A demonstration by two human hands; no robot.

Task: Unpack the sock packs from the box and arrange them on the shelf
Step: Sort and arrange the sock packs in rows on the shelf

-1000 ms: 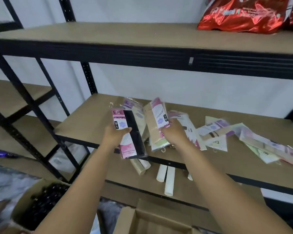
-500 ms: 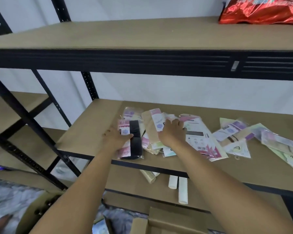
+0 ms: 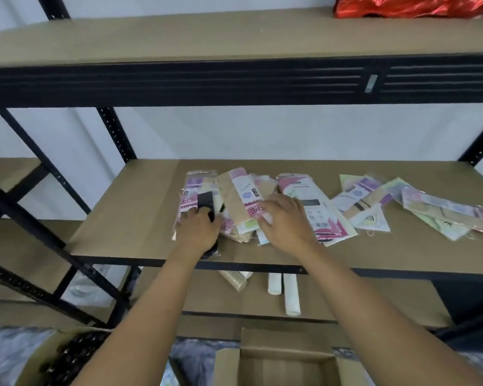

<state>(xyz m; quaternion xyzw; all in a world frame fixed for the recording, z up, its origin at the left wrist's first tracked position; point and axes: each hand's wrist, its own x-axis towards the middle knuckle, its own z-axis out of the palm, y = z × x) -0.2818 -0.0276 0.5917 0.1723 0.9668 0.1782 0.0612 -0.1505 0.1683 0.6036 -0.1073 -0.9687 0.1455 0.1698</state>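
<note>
Fingers of the left hand (image 3: 198, 232) curl loosely over a flat plastic sock pack with a pink label and black socks (image 3: 200, 207), thumb across its black part. Right hand (image 3: 286, 221) rests flat, fingers spread, on a beige sock pack with a pink band (image 3: 241, 201). Both packs lie at centre frame on the tan fibreboard shelf (image 3: 129, 218), overlapping a loose row of similar packs (image 3: 402, 204) running right. Squaring each pack's edges against its neighbour before letting go would likely tidy the row. An open brown cardboard box (image 3: 279, 366) sits at bottom centre.
</note>
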